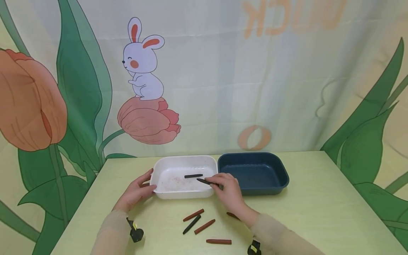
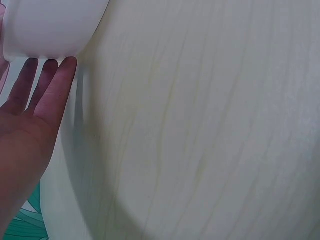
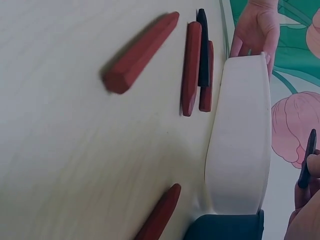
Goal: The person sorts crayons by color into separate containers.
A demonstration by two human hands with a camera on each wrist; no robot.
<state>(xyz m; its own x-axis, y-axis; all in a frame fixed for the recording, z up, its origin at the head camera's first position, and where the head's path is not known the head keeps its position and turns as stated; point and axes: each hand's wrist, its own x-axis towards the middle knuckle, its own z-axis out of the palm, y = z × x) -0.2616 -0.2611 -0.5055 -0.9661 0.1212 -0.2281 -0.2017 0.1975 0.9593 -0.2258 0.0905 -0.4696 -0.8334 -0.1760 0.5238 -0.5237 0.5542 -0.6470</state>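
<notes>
Two hands work at a pale green tabletop (image 1: 318,198). At the left, the left hand (image 1: 135,193) lays straight, relaxed fingers (image 2: 47,90) against the outer wall of a shallow white plastic tray (image 1: 169,191), where one black crayon stick (image 1: 193,175) lies. Rightward, the right hand (image 1: 227,191) pinches a second black crayon (image 1: 204,181) over the tray's right edge. Beside it stands a dark blue plastic tray (image 1: 280,184). Reddish-brown and black crayons (image 1: 204,226) lie nearer the person.
</notes>
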